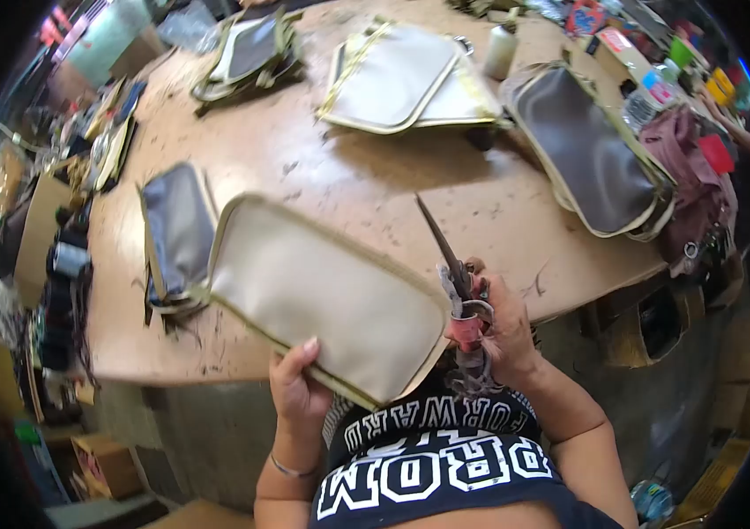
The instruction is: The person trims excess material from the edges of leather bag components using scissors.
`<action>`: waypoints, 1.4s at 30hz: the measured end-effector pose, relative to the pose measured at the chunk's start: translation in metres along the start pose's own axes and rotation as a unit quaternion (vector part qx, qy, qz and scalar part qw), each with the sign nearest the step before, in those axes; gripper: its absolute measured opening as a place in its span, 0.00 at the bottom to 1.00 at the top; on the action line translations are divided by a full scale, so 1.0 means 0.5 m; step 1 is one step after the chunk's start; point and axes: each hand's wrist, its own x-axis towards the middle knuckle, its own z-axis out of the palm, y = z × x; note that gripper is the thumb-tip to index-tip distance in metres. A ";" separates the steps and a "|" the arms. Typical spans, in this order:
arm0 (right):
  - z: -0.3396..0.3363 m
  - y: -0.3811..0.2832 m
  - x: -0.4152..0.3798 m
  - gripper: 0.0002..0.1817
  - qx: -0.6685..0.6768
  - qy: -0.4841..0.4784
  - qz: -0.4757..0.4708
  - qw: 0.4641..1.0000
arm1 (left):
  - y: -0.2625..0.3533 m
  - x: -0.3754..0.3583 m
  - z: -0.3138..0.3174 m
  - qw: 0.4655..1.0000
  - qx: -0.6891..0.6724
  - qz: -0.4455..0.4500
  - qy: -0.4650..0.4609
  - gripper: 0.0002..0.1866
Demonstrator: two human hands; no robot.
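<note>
My left hand (298, 383) grips the lower edge of a light beige rectangular panel (331, 295) with rounded corners and olive edging, thumb on top. The panel is tilted over the front edge of the table. My right hand (503, 331) is wrapped round the handles of dark scissors (445, 242) bound in pink and grey cloth, with the blades pointing up and away beside the panel's right end. A smaller dark grey panel stack (178, 229) lies on the table just left of the beige panel.
On the wooden table (304, 167) are a pale panel stack (392, 79), a large dark one (582, 145), another at the back left (251, 53) and a white bottle (501, 50). A mauve bag (679, 167) lies at the right edge. A person's arm (736, 128) shows at far right.
</note>
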 end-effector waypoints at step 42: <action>-0.014 0.018 -0.141 0.29 0.066 -0.198 0.182 0.961 | -0.048 -0.107 0.045 0.984 0.114 -0.059 -0.122 0.15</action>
